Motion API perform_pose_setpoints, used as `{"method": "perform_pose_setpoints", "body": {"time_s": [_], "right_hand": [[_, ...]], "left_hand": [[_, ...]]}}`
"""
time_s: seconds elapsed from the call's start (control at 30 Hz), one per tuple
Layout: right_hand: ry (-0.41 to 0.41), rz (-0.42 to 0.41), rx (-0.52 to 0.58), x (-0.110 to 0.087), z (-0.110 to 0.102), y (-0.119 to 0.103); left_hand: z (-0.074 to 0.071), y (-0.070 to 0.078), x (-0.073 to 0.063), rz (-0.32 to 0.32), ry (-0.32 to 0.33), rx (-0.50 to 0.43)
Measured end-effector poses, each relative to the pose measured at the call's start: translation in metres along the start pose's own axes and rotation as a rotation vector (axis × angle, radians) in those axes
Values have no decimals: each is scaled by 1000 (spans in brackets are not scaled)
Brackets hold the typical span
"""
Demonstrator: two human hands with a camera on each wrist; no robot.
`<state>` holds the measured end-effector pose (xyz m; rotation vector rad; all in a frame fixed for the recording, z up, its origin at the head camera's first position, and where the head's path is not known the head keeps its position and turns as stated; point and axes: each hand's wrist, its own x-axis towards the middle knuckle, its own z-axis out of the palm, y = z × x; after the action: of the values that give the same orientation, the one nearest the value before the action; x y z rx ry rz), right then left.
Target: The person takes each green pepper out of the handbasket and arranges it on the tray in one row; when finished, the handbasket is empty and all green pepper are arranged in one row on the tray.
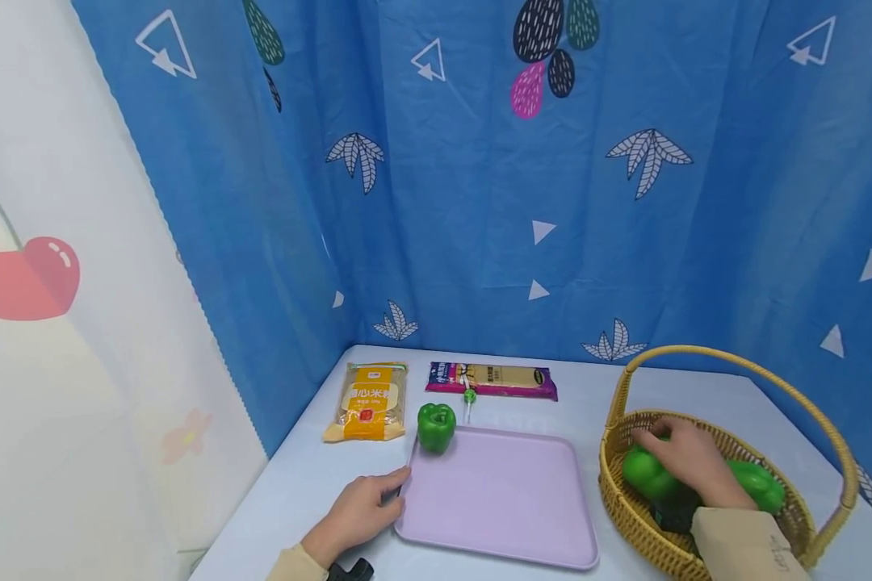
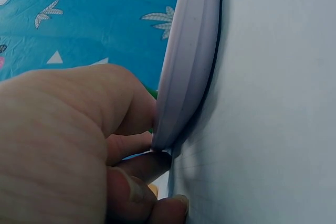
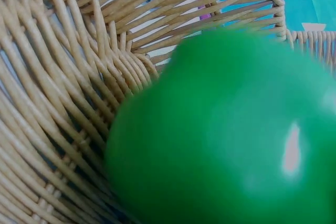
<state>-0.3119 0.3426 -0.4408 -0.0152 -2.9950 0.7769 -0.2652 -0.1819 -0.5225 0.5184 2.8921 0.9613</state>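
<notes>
My left hand (image 1: 361,512) grips the left rim of a lilac tray (image 1: 497,500). In the left wrist view the thumb side of the hand (image 2: 79,114) passes behind the tray's rim (image 2: 189,56), with other fingertips low by the white tabletop. A green bell pepper (image 1: 436,428) sits at the tray's far left corner. On the right, my right hand (image 1: 690,460) reaches into a wicker basket (image 1: 628,528) and holds a green bell pepper (image 1: 648,474) from above. That pepper (image 3: 226,140) looms large and blurred in the right wrist view, hiding the fingers.
Another green pepper (image 1: 759,486) lies in the basket, whose tall handle (image 1: 777,379) arches over it. Behind the tray are a yellow food packet (image 1: 366,403), a purple packet (image 1: 494,381) and a small green lollipop (image 1: 469,397). A blue curtain (image 1: 465,202) hangs behind the table.
</notes>
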Motion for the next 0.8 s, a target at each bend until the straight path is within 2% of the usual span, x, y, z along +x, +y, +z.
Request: {"method": "perform_pose_setpoints", "body": {"time_s": [0.2, 0.37, 0.47, 0.6, 0.8], "right_hand": [[54, 9, -8, -1, 1, 2], [147, 20, -65, -7, 1, 5], [176, 17, -69, -9, 1, 5], [144, 14, -59, -8, 1, 4], [10, 12, -63, -5, 1, -2]], "left_hand": [[1, -1, 0, -2, -1, -6], [3, -2, 0, 0, 3, -2], [4, -2, 0, 5, 7, 5], [4, -2, 1, 7, 5, 4], [2, -3, 1, 6, 0, -3]]}}
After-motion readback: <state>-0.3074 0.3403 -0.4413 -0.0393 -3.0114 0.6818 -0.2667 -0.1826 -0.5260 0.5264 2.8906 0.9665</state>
